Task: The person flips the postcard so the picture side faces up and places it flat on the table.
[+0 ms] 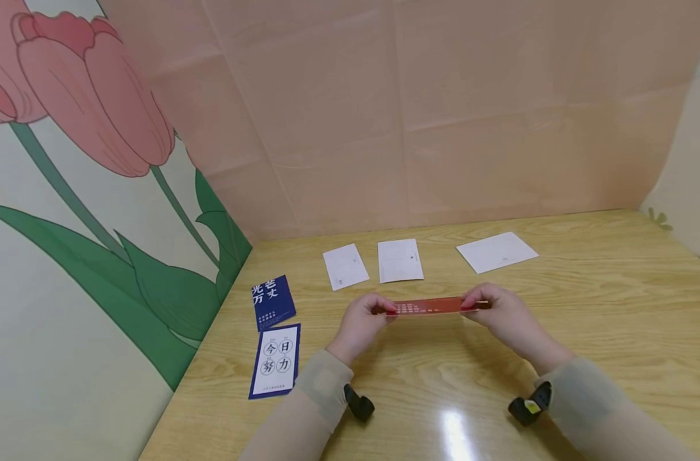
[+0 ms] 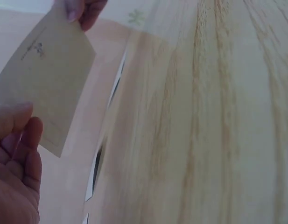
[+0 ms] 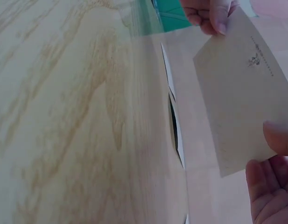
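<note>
A red card (image 1: pixel 427 307) with white printed characters is held up over the table, seen nearly edge-on in the head view. My left hand (image 1: pixel 358 325) pinches its left end between thumb and fingers. At the opposite end, my right hand (image 1: pixel 508 315) pinches the card the same way. The wrist views show the card's pale back (image 2: pixel 55 79) with a small dark printed figure and a line of tiny marks. It is slightly bowed in the left wrist view.
Face up at the left lie a dark blue card (image 1: pixel 275 302) and a blue-bordered white card (image 1: pixel 276 360). Towards the back of the wooden table (image 1: pixel 615 301) are three white cards, left (image 1: pixel 346 266), middle (image 1: pixel 399 260) and right (image 1: pixel 497 251). A pink sheet (image 1: pixel 442 115) hangs behind.
</note>
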A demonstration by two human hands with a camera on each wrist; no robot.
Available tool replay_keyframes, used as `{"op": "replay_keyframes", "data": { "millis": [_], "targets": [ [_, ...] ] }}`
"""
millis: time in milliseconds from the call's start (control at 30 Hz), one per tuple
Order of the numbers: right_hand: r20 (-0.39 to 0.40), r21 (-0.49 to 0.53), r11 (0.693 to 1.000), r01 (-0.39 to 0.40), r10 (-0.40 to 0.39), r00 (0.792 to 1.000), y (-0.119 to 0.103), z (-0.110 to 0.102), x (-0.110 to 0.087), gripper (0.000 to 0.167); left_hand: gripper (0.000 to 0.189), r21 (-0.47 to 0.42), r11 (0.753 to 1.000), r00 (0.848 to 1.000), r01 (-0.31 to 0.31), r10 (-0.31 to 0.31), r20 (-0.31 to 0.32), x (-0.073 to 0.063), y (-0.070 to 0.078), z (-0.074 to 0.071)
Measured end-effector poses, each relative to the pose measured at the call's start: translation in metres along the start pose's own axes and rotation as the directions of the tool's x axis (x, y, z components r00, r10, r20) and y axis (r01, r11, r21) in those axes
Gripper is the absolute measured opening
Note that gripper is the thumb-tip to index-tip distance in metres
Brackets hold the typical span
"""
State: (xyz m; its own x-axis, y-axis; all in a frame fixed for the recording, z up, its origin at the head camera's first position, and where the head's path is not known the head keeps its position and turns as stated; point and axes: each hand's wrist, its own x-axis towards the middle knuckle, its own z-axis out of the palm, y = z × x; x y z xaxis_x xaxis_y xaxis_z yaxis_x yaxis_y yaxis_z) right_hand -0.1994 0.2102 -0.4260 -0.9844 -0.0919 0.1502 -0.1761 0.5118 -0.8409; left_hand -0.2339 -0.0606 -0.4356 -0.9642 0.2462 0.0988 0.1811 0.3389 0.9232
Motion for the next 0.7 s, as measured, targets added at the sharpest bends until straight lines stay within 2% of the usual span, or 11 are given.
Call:
{"op": "replay_keyframes", "data": {
  "millis": [133,367,567,700],
  "targets": [
    [-0.046,-0.023,0.999,0.038,-0.039,0.998,0.0016,0.0008,-0.0007,0.008,0.017,-0.059,0.998,1.0,0.023,-0.023,0.002,0.0002,-0.001,0.0008],
    [-0.096,-0.096,0.993,0.072,-0.081,0.992,0.0032,0.0008,-0.0026,0.014,0.02,-0.097,0.994,0.999,0.041,-0.042,-0.001,0.0011,-0.0052,0.0008],
    [-0.073,-0.067,0.997,0.031,-0.036,0.997,0.0031,-0.0002,-0.0035,0.016,0.023,-0.23,0.97,0.996,0.082,-0.085,-0.004,0.0003,-0.0077,0.0],
    [-0.044,-0.033,0.999,0.006,-0.008,0.999,0.0035,-0.0004,-0.0046,0.019,0.017,-0.306,0.946,0.994,0.103,-0.105,0.008,-0.0005,-0.007,0.0003]
  ]
}}
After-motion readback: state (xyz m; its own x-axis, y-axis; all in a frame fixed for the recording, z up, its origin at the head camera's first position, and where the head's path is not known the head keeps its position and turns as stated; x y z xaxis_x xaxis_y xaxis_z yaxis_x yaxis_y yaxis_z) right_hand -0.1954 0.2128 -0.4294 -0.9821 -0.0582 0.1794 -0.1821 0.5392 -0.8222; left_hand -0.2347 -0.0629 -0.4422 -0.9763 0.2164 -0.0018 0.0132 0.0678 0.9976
